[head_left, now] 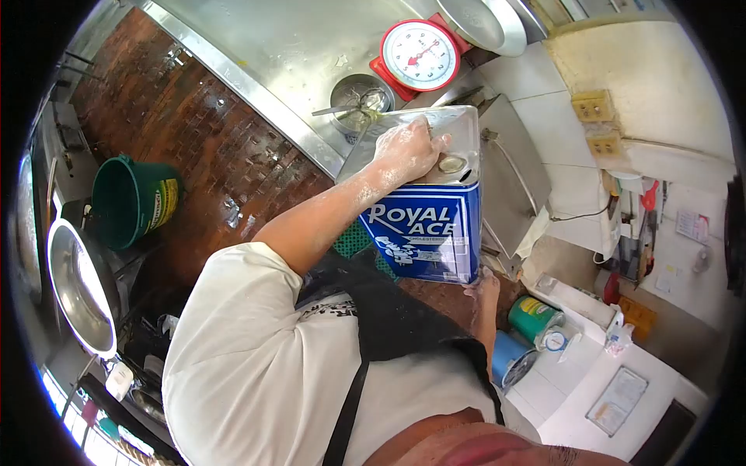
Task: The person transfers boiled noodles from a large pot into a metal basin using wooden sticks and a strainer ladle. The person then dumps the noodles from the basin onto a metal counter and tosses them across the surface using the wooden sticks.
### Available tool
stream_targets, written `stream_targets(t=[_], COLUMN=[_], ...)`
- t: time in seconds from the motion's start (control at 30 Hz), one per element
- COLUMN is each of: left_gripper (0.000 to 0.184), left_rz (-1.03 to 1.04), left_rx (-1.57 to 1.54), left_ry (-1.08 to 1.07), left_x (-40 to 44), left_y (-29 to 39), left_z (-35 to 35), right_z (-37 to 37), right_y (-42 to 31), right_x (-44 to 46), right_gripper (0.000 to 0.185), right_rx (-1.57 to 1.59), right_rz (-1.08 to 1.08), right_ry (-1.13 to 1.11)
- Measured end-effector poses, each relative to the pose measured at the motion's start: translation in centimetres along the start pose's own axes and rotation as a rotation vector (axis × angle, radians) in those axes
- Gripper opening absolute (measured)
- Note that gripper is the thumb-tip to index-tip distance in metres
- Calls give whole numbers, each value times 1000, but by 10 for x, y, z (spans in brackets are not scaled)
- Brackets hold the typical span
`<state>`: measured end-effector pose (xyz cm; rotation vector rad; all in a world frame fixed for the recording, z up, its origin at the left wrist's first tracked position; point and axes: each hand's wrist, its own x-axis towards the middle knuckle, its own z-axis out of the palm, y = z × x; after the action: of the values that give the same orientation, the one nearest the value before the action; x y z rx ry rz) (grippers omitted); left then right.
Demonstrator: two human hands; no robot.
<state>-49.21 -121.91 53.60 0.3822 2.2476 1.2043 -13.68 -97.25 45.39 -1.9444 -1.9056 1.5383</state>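
A large square blue oil tin (423,229) labelled "Royal Ace" is held up in front of my chest, its metal top turned away from me. My left hand (408,151), dusted with white powder, is closed at the top of the tin, beside a round cap (452,164). My right hand (485,289) grips the tin's lower corner; most of its fingers are hidden. The tin's far left corner is close to a small steel pot (347,89) with a long-handled utensil (332,111) in it. A yellowish streak shows between corner and pot.
The pot stands on a steel counter (287,46) beside a red dial scale (420,55) and a metal basin (478,23). A steel door (517,155) is to the right. On the left are a green bucket (116,202) and a pan (81,287) above the wet brick floor (202,147).
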Motion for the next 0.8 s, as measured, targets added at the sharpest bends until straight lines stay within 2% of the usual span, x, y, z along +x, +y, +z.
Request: stream_targets(t=[0.37, 0.47, 0.67, 0.8], left_gripper=[64, 65, 69, 71], left_rz=[-14, -26, -30, -39], left_rx=[-71, -93, -140, -174], left_ry=[3, -6, -13, -28], left_x=[9, 8, 9, 6], left_y=[-16, -19, -26, -26], left_z=[-23, -30, -36, -44], right_z=[-8, -8, -6, -20], right_y=[-33, -44, -72, -69], right_x=[-31, -37, -62, -47], right_gripper=[38, 43, 39, 37], right_rx=[-118, -121, -132, -172], right_rz=[-174, -165, -197, -224], right_ry=[48, 83, 128, 128])
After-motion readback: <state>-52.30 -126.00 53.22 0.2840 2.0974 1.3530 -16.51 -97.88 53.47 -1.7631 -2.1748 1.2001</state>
